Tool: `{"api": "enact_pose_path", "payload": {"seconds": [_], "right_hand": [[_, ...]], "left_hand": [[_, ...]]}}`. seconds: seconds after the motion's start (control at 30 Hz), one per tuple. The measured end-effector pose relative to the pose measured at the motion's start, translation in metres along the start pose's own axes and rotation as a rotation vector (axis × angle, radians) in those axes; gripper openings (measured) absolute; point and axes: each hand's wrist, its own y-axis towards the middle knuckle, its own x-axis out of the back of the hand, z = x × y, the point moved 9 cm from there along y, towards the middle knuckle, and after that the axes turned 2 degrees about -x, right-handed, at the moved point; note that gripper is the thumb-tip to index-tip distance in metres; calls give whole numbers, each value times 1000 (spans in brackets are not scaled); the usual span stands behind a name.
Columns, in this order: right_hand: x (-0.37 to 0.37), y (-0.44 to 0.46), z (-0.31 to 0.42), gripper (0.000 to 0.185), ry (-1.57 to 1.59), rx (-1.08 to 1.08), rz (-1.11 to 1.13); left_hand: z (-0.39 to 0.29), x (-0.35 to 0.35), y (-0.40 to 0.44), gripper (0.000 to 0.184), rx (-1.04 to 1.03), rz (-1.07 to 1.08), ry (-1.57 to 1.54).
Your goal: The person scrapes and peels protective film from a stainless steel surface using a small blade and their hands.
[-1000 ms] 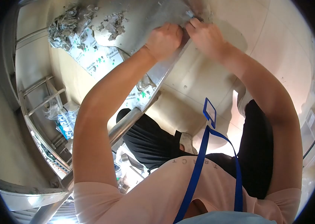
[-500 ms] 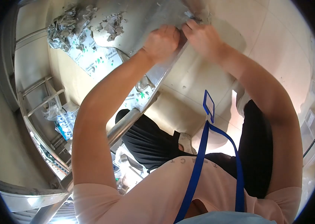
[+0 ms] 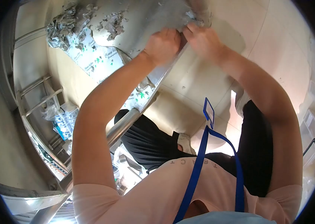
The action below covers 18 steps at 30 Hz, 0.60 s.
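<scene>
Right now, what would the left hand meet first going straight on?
The left hand would likely meet the right hand first, just ahead; depth is unclear from this one view.

Looking like a workroom or small workshop, of a trade hard to tell. Showing a broad metal surface [image 3: 142, 18] strewn with torn grey scraps [image 3: 113, 26], beside a printed sheet [image 3: 98, 61] with green leaf shapes. Featuring a metal-framed rack [image 3: 42, 101] with blue-and-white packs [image 3: 65, 121] in clear plastic, a pale tiled floor [image 3: 265, 56] and clear plastic containers [image 3: 311, 123]. Suggesting a workplace too through a blue lanyard [image 3: 194, 175] with a badge [image 3: 209, 112].
</scene>
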Motion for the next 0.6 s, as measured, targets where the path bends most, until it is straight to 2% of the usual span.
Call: {"api": "enact_pose_path", "payload": {"seconds": [0.13, 0.3, 0.6], "right_hand": [[0, -3, 4, 13, -51, -30, 62], [-1, -1, 3, 13, 17, -25, 7], [2, -2, 11, 11, -4, -11, -20]], "left_hand": [[0, 0, -1, 5, 5, 59, -8], [5, -5, -2, 8, 38, 133, -3], [10, -6, -2, 9, 22, 131, -15]]}}
